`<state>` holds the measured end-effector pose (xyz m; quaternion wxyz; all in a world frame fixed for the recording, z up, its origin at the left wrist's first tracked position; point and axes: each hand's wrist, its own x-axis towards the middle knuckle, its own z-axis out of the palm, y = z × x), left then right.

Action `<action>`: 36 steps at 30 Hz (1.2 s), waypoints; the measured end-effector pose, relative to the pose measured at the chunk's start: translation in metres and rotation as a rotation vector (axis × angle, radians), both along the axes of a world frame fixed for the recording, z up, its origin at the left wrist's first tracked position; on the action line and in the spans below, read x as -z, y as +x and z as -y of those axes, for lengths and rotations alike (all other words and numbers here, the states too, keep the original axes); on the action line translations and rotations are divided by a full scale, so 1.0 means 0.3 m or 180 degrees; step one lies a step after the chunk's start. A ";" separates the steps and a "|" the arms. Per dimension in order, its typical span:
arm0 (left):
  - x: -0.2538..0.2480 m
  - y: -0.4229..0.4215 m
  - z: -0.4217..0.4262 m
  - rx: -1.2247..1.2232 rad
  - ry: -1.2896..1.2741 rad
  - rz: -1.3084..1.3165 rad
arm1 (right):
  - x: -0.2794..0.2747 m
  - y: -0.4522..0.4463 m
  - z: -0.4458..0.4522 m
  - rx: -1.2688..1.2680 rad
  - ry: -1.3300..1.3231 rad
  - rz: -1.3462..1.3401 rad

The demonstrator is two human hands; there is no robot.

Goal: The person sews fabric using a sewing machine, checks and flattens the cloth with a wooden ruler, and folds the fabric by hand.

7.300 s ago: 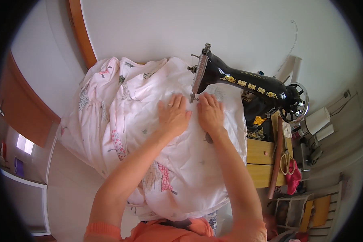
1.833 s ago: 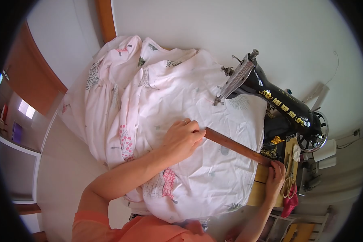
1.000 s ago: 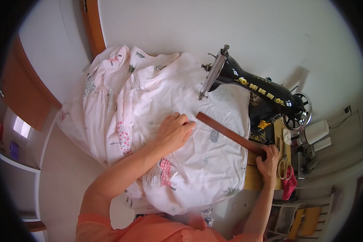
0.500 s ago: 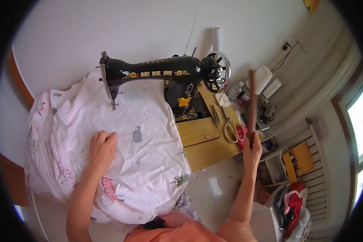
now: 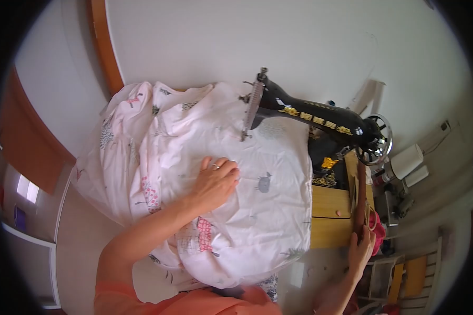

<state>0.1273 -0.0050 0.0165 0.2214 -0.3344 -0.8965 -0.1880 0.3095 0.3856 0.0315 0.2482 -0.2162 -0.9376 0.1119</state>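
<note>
White cloth (image 5: 278, 220) printed with trees and animals covers the left side of the sewing table in folds. On it rests my left hand (image 5: 217, 181), palm down, fingers slightly bent and a ring on one of them. A black sewing machine (image 5: 320, 115) with gold decoration stands over the cloth's right part. My right hand (image 5: 361, 247) grips the lower end of a long reddish-brown wooden stick (image 5: 361, 197) at the table's right edge. The stick points away from me and partly covers the scissors (image 5: 372, 220).
Right of the machine's handwheel (image 5: 376, 140) stand white thread cones (image 5: 406, 160). A pink-red item (image 5: 377, 239) lies by the scissors. A slatted chair (image 5: 431, 278) is at the lower right. A brown door (image 5: 31, 136) is on the left.
The view has turned left, so the machine and cloth appear farther right. My right hand has brought the stick down beside the scissors. My left hand stays on the cloth.
</note>
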 end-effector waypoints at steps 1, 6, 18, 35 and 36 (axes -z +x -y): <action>0.000 -0.002 -0.002 0.0015 -0.0008 -0.0006 | -0.003 -0.002 0.006 -0.0058 0.0063 -0.0072; 0.011 -0.012 -0.006 -0.0027 -0.0110 -0.0103 | -0.098 -0.094 0.138 -0.0195 0.0347 -0.0669; 0.009 -0.025 -0.014 0.0062 -0.0196 -0.0171 | 0.058 -1.130 0.650 -0.2306 -0.1165 -0.0099; -0.001 -0.031 -0.011 0.0043 -0.0122 -0.0074 | 0.143 -1.197 0.669 -0.3077 0.0085 -0.1019; -0.002 -0.032 -0.011 0.0044 -0.0129 -0.0061 | 0.145 -1.201 0.666 -0.3082 0.0151 -0.1031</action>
